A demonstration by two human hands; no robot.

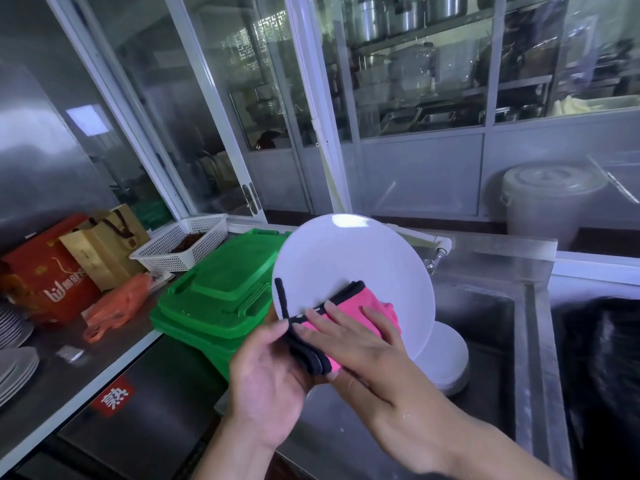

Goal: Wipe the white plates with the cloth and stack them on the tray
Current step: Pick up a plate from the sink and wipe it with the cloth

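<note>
A round white plate [349,268] is held up, tilted, above the steel sink. My left hand [266,379] grips the plate's lower edge from below, thumb on the front. My right hand [349,341] lies flat with straight fingers on a pink cloth with black trim [363,303], pressing it against the plate's lower face. A stack of white plates [446,358] sits in the sink basin behind the held plate. A green tray-like crate lid stack [221,289] stands just left of the plate.
The steel sink [485,313] has a tap [438,256] at its back. On the left counter are a white mesh basket [180,244], a red box [45,278], a paper bag [104,244], an orange plastic bag [114,306] and grey plates [14,368]. A white lidded bucket [550,199] stands at the right.
</note>
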